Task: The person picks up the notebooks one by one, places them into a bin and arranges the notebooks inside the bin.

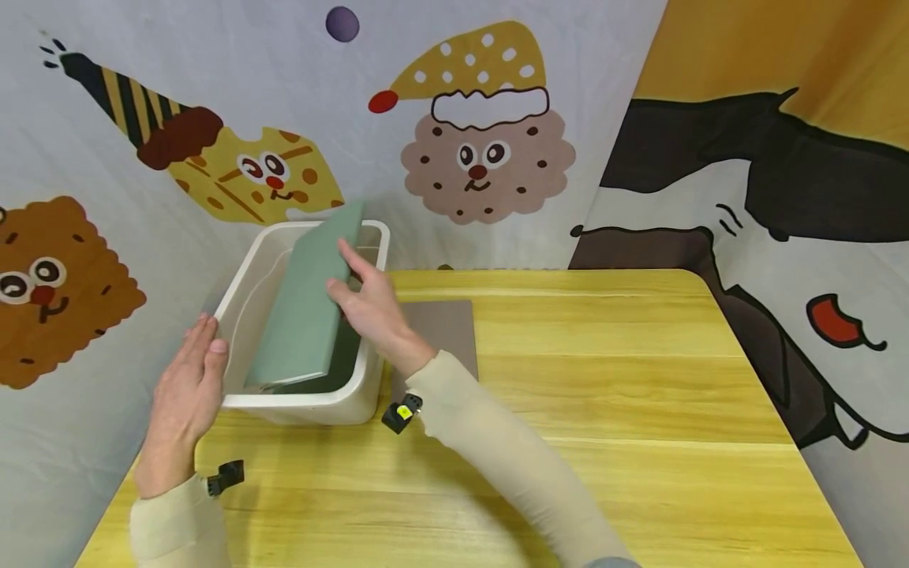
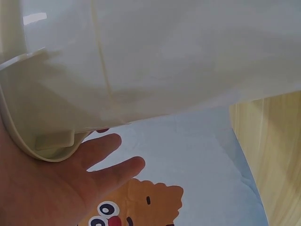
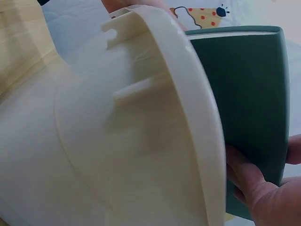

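Observation:
A green hardcover book (image 1: 298, 300) leans at a slant in a white plastic bin (image 1: 305, 400), its far end standing above the rim. My right hand (image 1: 372, 308) grips the book by its right edge, thumb on the upper cover and fingers around the edge. In the right wrist view the book (image 3: 254, 89) shows its dark green cover beyond the bin's rim (image 3: 197, 94). My left hand (image 1: 188, 386) rests against the bin's left rim; its straight fingers (image 2: 117, 172) lie along the outside wall. A darker green surface (image 1: 346, 363) shows inside the bin, under the book.
A flat grey-brown rectangle (image 1: 447, 327) lies on the wooden table (image 1: 604, 394) right of the bin, partly hidden by my right arm. Behind the table hangs a cloth (image 1: 284, 71) printed with cartoon figures, close to the bin's back.

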The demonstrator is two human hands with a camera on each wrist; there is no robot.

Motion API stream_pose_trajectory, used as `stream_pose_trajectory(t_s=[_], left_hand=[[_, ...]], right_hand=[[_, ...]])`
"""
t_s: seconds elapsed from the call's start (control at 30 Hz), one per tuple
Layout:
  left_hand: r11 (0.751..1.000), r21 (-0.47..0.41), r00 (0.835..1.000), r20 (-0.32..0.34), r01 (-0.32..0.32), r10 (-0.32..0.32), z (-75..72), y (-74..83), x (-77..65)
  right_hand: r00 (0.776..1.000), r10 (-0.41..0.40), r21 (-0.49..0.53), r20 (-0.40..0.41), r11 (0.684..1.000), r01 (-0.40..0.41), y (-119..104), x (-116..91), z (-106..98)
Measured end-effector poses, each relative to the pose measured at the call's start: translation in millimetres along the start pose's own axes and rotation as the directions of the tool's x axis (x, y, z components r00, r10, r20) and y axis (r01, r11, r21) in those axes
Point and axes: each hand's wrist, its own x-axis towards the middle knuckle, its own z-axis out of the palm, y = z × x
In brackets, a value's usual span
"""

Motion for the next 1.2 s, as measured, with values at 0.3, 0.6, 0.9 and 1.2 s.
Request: stream_pose_trajectory(t_s=[0.3,0.6,0.9,1.2], left_hand=[[1.0,0.004,1.0,-0.013,-0.009,0.009,1.4,-1.4,0.1],[1.0,-0.007,1.0,-0.002,-0.004,0.004,2.6,0.1,1.6],[1.0,0.002,1.0,-0.002,0.015,-0.015,3.7,0.6,2.4],[0.999,0.018,0.999,0.019,0.047,-0.047,3.2,6.5,2.1]], right_hand=[[0.981,0.07,-0.081,0.18,0.995,-0.056,0.1,8.5,7.8],[0.981,0.049,-0.602,0.189,0.795,0.077,-18.6,-11.7,-14.0],[0.994,-0.06,-0.593,0.095,0.799,0.105,12.7,-31.0,-80.9],[0.999,0.033,-0.707,-0.005,0.707,-0.026,58.5,-49.7,-131.8]])
